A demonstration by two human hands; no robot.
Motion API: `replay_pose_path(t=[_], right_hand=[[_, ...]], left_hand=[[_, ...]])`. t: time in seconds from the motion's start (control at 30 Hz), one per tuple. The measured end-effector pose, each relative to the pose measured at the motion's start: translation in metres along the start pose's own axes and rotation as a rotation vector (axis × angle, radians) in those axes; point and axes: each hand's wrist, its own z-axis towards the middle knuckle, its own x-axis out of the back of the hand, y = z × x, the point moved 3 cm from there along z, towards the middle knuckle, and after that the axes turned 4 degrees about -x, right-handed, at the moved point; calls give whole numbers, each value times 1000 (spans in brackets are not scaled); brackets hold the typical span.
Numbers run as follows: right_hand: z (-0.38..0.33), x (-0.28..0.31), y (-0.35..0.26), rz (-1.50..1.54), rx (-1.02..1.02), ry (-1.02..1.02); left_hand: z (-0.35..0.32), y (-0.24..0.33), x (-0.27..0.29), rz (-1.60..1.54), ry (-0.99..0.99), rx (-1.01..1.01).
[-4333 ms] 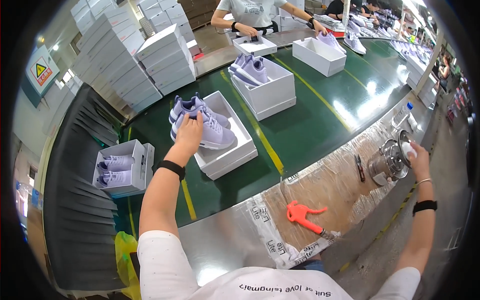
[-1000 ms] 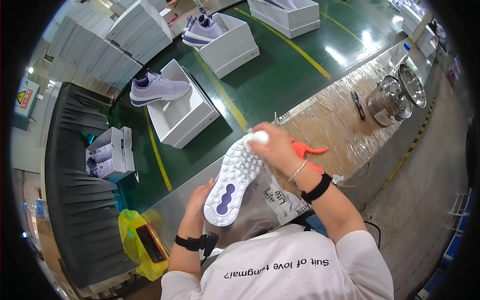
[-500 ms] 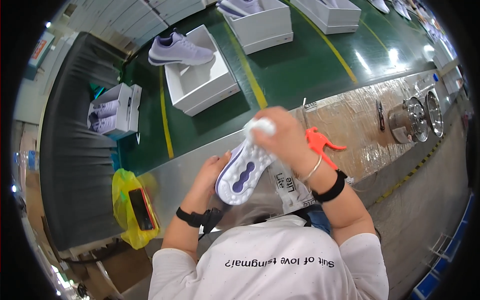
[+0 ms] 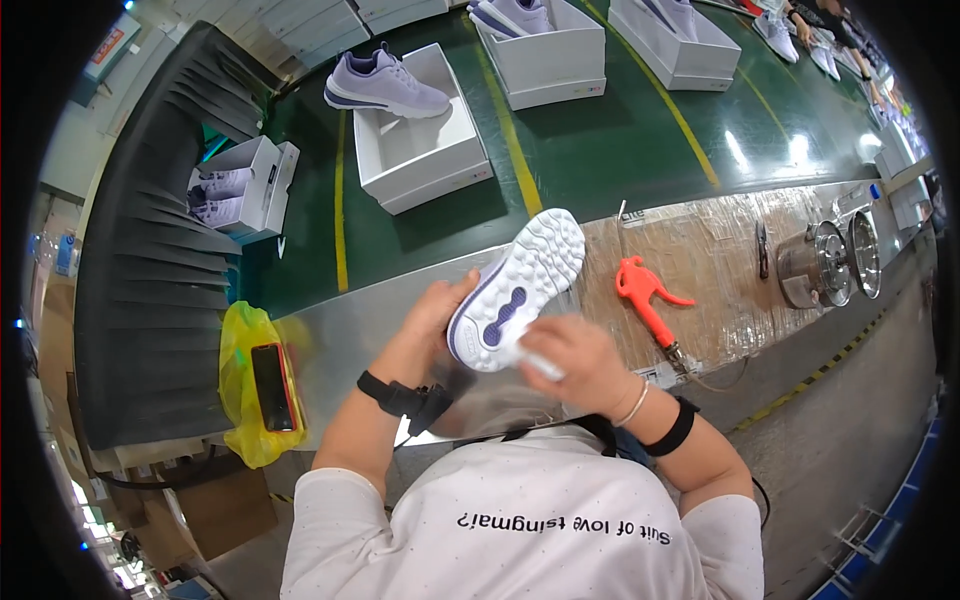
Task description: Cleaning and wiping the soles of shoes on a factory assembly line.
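Observation:
My left hand (image 4: 437,308) is closed around the side of a sneaker (image 4: 545,262), its white studded sole with a purple centre strip facing up. Beside the lower end of that sole is my right hand (image 4: 588,368), blurred by motion. Its fingers are closed on a white cloth (image 4: 543,366), at the sole's edge; whether the cloth touches the sole I cannot tell. To the right of the shoe, an orange air blow gun (image 4: 645,300) lies on the wrapped cardboard (image 4: 710,270).
Beyond the metal bench (image 4: 345,335), a lavender sneaker (image 4: 388,85) rests on an open white shoebox (image 4: 425,165) on the green belt (image 4: 600,150). More shoeboxes stand alongside. A metal pot (image 4: 800,270) is at right; a phone (image 4: 272,388) lies on a yellow bag (image 4: 240,400). Another person's arm (image 4: 862,65) shows far right.
My right hand has moved with the white cloth from the sole's far end down to its near end. The shoe has shifted slightly away from me, baring the far part of its sole.

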Motion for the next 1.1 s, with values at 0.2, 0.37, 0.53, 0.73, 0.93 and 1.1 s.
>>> replay_pose_path(t=[0.2, 0.37, 0.53, 0.73, 0.93, 1.1], right_hand=[[4, 31, 22, -16, -299, 277], [19, 4, 13, -16, -66, 125], [16, 31, 72, -27, -355, 267], [6, 28, 54, 194, -474, 299], [-1, 13, 75, 728, -849, 407], [2, 8, 84, 1090, -1101, 480]], left_hand=[[5, 11, -17, -190, -54, 56], [1, 20, -2, 21, -40, 44], [-12, 100, 28, 298, 13, -344], [-44, 249, 36, 1465, 530, -1123], [35, 256, 77, 1971, 433, -1015], [54, 325, 60, 1726, 430, -1145]])
